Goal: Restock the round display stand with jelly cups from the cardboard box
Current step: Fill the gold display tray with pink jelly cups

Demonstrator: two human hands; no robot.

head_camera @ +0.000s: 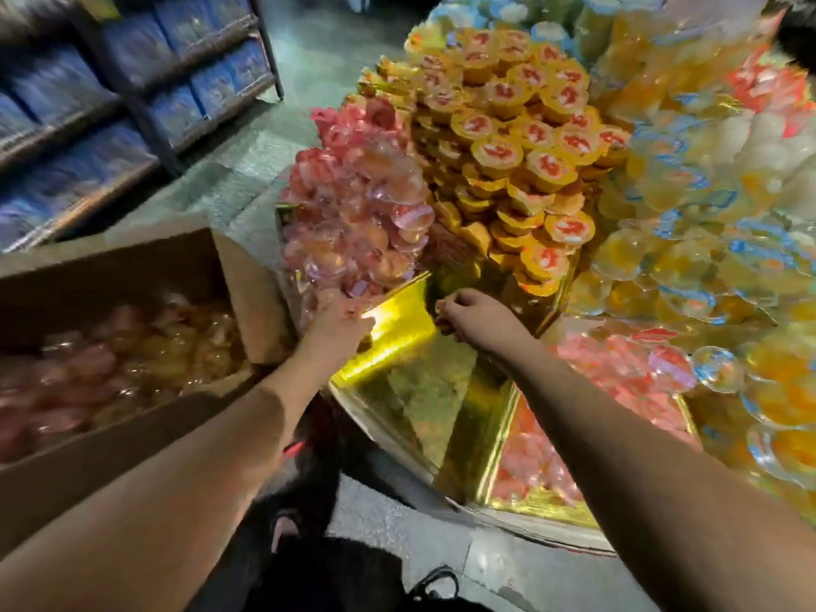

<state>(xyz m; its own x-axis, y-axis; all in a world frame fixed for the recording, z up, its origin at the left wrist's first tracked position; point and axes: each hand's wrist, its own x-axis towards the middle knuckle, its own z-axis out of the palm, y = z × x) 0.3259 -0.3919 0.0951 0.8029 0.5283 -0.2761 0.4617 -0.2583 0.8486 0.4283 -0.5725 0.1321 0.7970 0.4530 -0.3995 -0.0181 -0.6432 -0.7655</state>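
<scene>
The round display stand [424, 390] has gold-lined wedge compartments; the one in front of me shows bare gold. Pink jelly cups [366, 214] are piled in the wedge to its left, and orange-lidded cups [516, 152] fill the wedge behind. An open cardboard box [132, 267] at the left holds pinkish jelly cups [110, 368]. My left hand [340, 329] reaches to the gold divider by the foot of the pink pile; whether it holds a cup is unclear. My right hand [472, 315] is curled over the bare wedge, fingers pinched on a small cup.
Yellow and clear cups with blue lids [689, 240] fill the right wedges, and more pink cups [618, 360] lie at the near right. Shelves of blue packs [110, 95] stand at the far left across a grey floor. My legs and shoes [309, 545] are below.
</scene>
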